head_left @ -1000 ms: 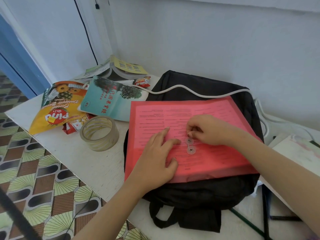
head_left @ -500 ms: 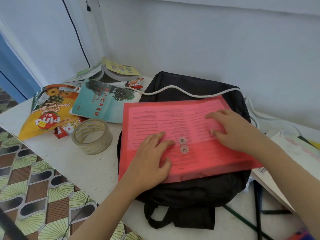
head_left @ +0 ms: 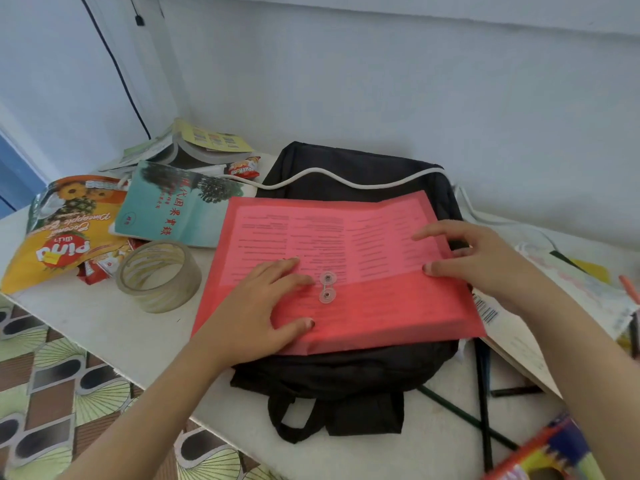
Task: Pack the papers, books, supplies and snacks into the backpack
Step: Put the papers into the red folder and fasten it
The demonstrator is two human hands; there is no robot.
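Observation:
A red translucent document envelope (head_left: 346, 237) with printed papers inside lies flat on top of a black backpack (head_left: 346, 379) on the white table (head_left: 104, 327). My left hand (head_left: 256, 306) presses flat on the envelope's lower left, just left of its two round string buttons (head_left: 327, 287). My right hand (head_left: 478, 258) rests on the envelope's right edge with fingers spread. To the left lie a teal book (head_left: 173, 206), a yellow snack bag (head_left: 59, 233), a tape roll (head_left: 159, 275), small red snack packets (head_left: 98, 270) and a stack of books (head_left: 194, 147).
A white cable (head_left: 346, 180) runs across the backpack's top. An open notebook with a barcode (head_left: 512, 327) lies at the right, with pens (head_left: 628, 289) beside it. A colourful pencil pack (head_left: 554, 452) shows at the lower right. Patterned floor (head_left: 52, 393) lies beyond the table's left edge.
My right hand left the string buttons and slid right to the envelope's right edge. My left hand stayed pressed in place.

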